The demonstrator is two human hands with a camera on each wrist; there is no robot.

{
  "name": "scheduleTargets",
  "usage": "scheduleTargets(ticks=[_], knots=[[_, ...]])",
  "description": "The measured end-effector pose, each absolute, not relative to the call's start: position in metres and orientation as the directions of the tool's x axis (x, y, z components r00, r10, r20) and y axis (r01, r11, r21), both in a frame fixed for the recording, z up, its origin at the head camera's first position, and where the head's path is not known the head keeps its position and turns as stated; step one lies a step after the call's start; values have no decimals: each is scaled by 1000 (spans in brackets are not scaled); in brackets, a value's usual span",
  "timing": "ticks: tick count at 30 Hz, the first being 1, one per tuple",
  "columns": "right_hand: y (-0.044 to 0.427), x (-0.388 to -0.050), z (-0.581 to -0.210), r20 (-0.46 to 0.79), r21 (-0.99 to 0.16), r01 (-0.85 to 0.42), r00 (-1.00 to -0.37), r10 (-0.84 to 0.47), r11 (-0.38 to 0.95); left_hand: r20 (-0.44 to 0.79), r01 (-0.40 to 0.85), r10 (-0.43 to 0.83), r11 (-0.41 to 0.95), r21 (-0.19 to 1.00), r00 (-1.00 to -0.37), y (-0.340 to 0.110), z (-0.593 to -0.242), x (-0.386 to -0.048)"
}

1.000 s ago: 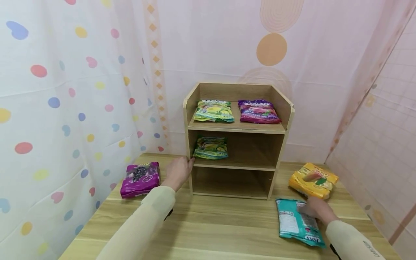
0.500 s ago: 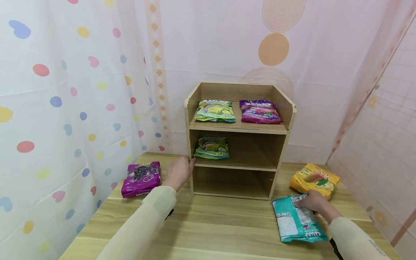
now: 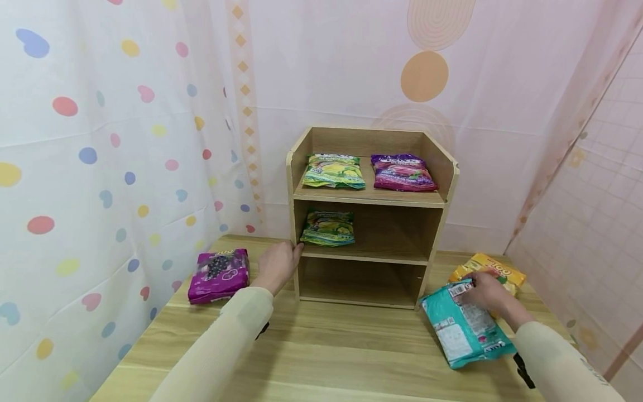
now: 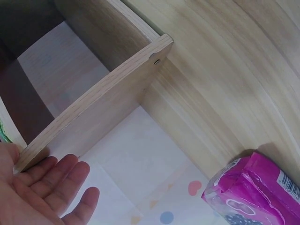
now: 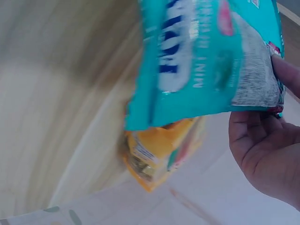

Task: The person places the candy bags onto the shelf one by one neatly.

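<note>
At the left side of a small wooden shelf (image 3: 369, 199), my left hand (image 3: 276, 266) holds the side panel's front edge. In the left wrist view its thumb lies on one face of the panel and the fingers (image 4: 63, 187) on the other. My right hand (image 3: 491, 296) pinches the upper edge of a teal candy bag (image 3: 464, 329), its printed back facing up, tilted above the table. The right wrist view shows the thumb on one side of the teal bag (image 5: 211, 56) and fingers underneath. A yellow candy bag (image 3: 502, 269) lies behind it, partly hidden.
Green candy bags lie on the shelf's top (image 3: 334, 171) and middle level (image 3: 328, 229). Beside the upper one sits a purple candy bag (image 3: 403, 173). Another purple bag (image 3: 219, 275) is on the wooden table (image 3: 341, 352) at left. Patterned curtains (image 3: 125, 167) surround the table.
My right hand has lifted the teal bag's far end off the table and moved it away from me, over part of the yellow bag. My left hand stays on the shelf.
</note>
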State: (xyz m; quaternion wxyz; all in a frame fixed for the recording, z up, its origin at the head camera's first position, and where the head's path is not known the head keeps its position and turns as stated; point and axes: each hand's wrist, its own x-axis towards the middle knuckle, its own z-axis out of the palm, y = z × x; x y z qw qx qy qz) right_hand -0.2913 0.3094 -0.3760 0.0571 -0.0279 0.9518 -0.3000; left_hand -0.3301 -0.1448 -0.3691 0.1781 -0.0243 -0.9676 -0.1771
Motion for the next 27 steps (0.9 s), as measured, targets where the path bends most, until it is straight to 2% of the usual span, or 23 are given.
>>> scheduleTargets(ticks=[8,18,21,27], knots=[[304,-292,-361,-8,-584,-143,-983,-182,799,354,107,-17,939,327,-935,-144,-369,-330],[290,-289,-353,96,-625,-324,-935,-341,711,349,100,-23,939,330,-937,-144,-368,-330],[290,-289,-354,78,-646,-350,-914,-398,678,346,107,-16,937,332,-938,-144,-368,-329],[294,-286,-354,-74,-661,-339,-858,-508,669,338,102,-21,934,343,-941,-144,-367,-328]])
